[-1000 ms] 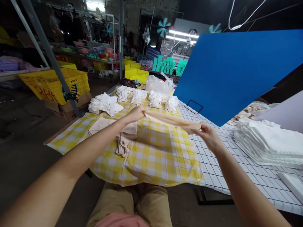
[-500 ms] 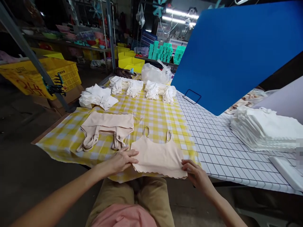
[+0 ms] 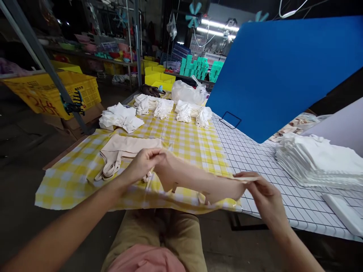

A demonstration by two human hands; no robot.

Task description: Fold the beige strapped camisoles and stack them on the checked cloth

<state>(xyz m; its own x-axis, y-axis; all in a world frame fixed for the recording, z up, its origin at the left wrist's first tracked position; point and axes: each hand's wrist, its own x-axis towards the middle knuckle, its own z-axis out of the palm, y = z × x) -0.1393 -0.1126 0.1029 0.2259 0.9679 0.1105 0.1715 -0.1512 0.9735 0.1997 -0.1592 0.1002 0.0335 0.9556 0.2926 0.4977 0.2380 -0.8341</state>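
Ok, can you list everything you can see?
top: one, beige, front middle
folded tops: one pile, beige, left
checked cloth: one, yellow-white, on table
grid cloth: one, white, black-lined, right
white clothes: four piles, white, left, back, right
plastic bags: several, whitish, back
board: one, blue, right
crates: several, yellow, left and back
boxes: many, green, back
fans: several, blue, high
left hand: one, bare, top's left end
right hand: one, bare, top's right end

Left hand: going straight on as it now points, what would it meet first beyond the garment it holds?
Past the beige garment, the left hand would probably cross above the yellow checked cloth and meet the white folded garments; depth is unclear, so it might pass over them.
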